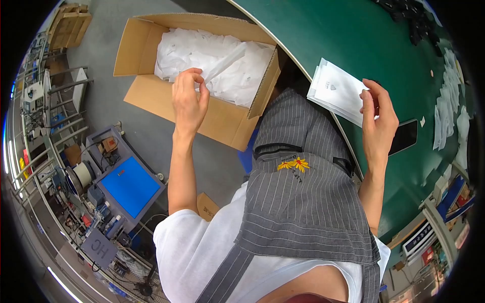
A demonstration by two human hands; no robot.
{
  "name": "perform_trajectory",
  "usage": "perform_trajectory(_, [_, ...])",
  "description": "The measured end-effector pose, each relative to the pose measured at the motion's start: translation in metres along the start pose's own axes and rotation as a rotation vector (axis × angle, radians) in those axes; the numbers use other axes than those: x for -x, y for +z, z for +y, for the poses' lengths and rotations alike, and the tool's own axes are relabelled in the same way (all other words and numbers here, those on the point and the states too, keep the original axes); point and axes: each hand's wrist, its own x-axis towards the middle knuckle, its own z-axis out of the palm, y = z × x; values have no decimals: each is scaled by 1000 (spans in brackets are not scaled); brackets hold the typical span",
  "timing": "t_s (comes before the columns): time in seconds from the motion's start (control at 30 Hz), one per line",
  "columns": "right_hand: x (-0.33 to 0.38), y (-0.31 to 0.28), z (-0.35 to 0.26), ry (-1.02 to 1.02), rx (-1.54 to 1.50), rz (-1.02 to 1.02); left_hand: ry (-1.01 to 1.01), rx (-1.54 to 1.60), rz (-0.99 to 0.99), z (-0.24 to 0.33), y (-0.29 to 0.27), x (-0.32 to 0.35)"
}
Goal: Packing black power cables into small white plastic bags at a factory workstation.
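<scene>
A large open cardboard box [202,113] stands at the left of the table, filled with a heap of white, translucent flat plastic bags [189,53]. Over its near side, my left hand [189,96] is closed in a pinch at the end of one narrow-looking white bag [227,63], which slants up and right across the heap. On the right, my right hand [379,111] grips the edge of a small stack of white flat bags [336,88] with a small printed mark on top. That stack sits at the table's edge, its left end overhanging.
The green table [323,30] curves along the right. A dark phone [404,136] lies beside my right hand. More white bags [447,101] line the far right, and black items [411,20] lie at the back. A blue-topped cart [129,184] stands at the lower left.
</scene>
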Motion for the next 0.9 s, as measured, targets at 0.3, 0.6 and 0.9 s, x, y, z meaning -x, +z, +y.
perform_trajectory(0.3, [-16, -30, -37, -469, -277, 135, 633, 233, 33, 120, -7, -59])
perform_trajectory(0.6, [19, -23, 25, -272, -222, 102, 17, 15, -56, 71, 106, 0])
perform_trajectory(0.9, [30, -24, 32, -171, -287, 64, -243, 187, -159, 55, 110, 2])
